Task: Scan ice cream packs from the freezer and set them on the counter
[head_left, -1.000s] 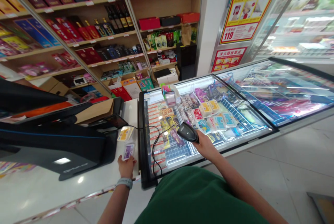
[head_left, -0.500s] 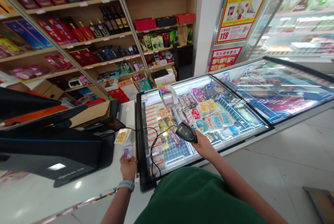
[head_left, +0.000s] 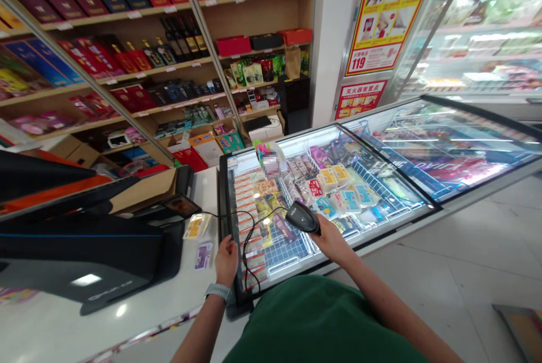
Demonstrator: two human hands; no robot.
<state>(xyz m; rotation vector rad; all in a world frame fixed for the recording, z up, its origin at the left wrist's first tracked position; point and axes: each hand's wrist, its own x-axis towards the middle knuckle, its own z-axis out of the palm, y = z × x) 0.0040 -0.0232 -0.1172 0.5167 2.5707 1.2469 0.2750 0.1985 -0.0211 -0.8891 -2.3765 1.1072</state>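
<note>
My right hand [head_left: 331,239] is wrapped around the handle of a black barcode scanner [head_left: 303,217], held above the glass top of a chest freezer. My left hand [head_left: 227,260], with a grey watch band on the wrist, is over the freezer's black left edge. Its fingers are loosely curled and nothing shows in them. Beside it on the white counter lies a small purple-and-white packet [head_left: 204,256]. Just behind that packet is a clear pack with a yellow label [head_left: 197,226]. A black cable [head_left: 249,239] loops across the freezer glass to the scanner.
The freezer [head_left: 402,217] holds wire baskets of frozen packs. A colourful item [head_left: 265,153] and several yellow, red and blue packs [head_left: 341,196] rest in or on it. A black checkout terminal [head_left: 139,250] stands at left. Shelves of boxes and bottles [head_left: 178,38] line the back.
My left hand has let go of the purple packet and moved right to the freezer edge. The packet stays on the counter. My right hand still holds the scanner in nearly the same place.
</note>
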